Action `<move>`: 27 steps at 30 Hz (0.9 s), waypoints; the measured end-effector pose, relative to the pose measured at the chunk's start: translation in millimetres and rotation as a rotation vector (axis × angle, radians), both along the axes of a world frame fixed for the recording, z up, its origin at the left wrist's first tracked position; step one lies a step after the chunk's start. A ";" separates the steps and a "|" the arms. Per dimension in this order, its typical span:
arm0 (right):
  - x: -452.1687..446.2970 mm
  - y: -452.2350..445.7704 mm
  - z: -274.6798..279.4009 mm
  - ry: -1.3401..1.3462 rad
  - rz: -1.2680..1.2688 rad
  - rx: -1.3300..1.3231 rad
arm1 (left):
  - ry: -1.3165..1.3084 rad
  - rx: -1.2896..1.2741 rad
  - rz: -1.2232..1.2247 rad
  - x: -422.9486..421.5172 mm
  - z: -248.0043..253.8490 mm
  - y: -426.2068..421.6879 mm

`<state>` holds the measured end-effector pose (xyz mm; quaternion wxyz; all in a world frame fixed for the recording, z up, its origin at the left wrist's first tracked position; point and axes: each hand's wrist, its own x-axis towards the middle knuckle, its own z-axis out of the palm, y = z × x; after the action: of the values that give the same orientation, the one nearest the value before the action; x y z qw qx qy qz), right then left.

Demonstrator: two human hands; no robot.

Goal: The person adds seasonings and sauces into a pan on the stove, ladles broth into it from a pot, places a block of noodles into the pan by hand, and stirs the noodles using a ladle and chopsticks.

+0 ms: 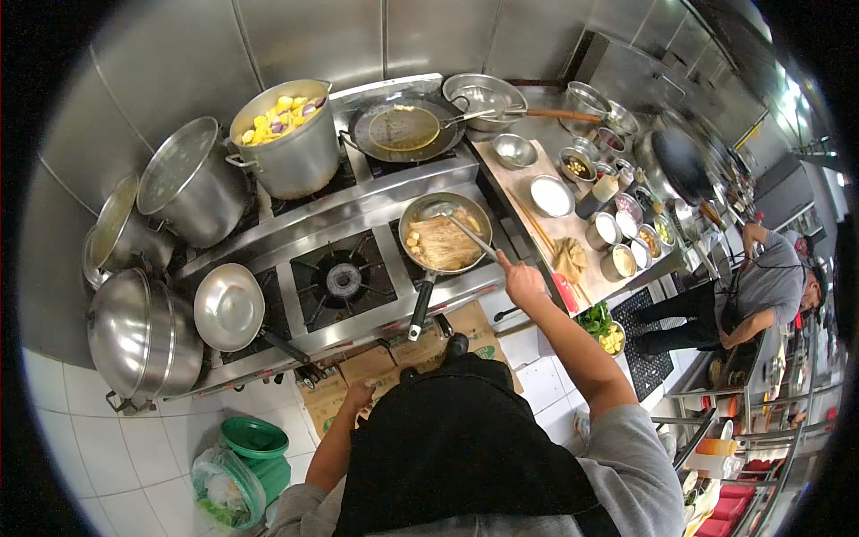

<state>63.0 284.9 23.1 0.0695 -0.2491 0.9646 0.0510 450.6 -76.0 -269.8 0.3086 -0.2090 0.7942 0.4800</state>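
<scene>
My right hand (pixel 525 285) is closed round the handle of a metal ladle (pixel 467 231), whose bowl rests in a frying pan (pixel 446 234). Noodles (pixel 447 245) and some pale chunks at their left lie in the pan, which sits on a front burner. The pan's black handle (pixel 421 309) points toward me, with no hand on it. Low at the stove's front edge, my left hand (pixel 361 394) is curled beside my body, away from the pan; whether its fingers hold anything is too small to tell.
Large pots (pixel 286 161) and a flat pan with a strainer (pixel 404 128) stand at the back. A wok (pixel 229 307) is at the left. Bowls of ingredients (pixel 552 196) crowd the right-hand board. Another person (pixel 761 286) stands far right. A green bin (pixel 255 437) is on the floor.
</scene>
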 end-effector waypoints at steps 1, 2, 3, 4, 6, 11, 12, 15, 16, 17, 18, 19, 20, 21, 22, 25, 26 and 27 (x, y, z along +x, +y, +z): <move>-2.0 2.8 2.5 0.006 -0.002 -0.012 | 0.056 -0.024 -0.075 6.2 -9.5 -7.6; -5.7 7.1 9.1 0.013 0.005 -0.022 | 0.114 -0.050 -0.148 11.5 -14.2 -14.2; -8.1 10.0 13.9 0.016 0.013 -0.030 | 0.125 -0.054 -0.114 17.8 -20.2 -16.1; -4.7 11.5 24.3 0.003 0.007 -0.046 | 0.124 -0.048 -0.080 22.7 -19.8 -15.3; 1.8 18.7 36.1 -0.026 0.005 -0.071 | 0.120 -0.029 -0.007 30.9 -8.6 -15.2; -10.4 28.0 21.3 -0.042 0.154 0.039 | -0.294 -0.106 0.402 24.0 44.4 8.1; -23.4 32.0 21.6 -0.018 0.197 0.001 | -0.316 -0.096 0.548 29.5 27.7 13.1; -25.0 32.4 69.5 -0.081 0.198 0.036 | -0.358 0.022 0.466 17.9 13.7 13.1; -29.5 43.7 55.8 -0.047 0.232 -0.011 | -0.340 0.011 0.411 11.0 22.8 19.7; -33.6 46.4 51.9 -0.067 0.259 0.001 | -0.284 -0.067 0.308 0.2 46.1 37.1; -35.0 50.7 47.9 -0.092 0.282 0.018 | -0.228 -0.153 0.209 -17.8 92.6 59.6; -38.9 56.1 46.0 -0.112 0.306 0.037 | -0.202 -0.172 0.188 -29.4 95.2 72.4; -48.5 59.6 50.0 -0.134 0.292 0.018 | -0.151 -0.166 0.191 -36.1 78.5 78.4; -58.5 62.4 59.3 -0.142 0.279 0.031 | -0.089 -0.161 0.193 -38.9 55.0 85.1; -66.2 64.0 71.4 -0.155 0.272 0.044 | -0.054 -0.154 0.224 -42.2 36.8 90.5; -81.1 82.9 78.8 -0.100 0.381 0.006 | -0.047 -0.082 0.408 -56.8 37.5 118.2; -91.1 88.3 66.0 -0.058 0.430 0.012 | -0.077 -0.036 0.520 -65.9 54.2 130.9; -99.4 94.7 53.5 -0.018 0.475 0.019 | -0.109 0.011 0.623 -69.0 62.2 144.9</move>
<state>-36.4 379.6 76.5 0.0665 -0.4687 0.8779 0.0725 381.6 68.9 -207.7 0.1899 -0.4662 0.6716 0.5436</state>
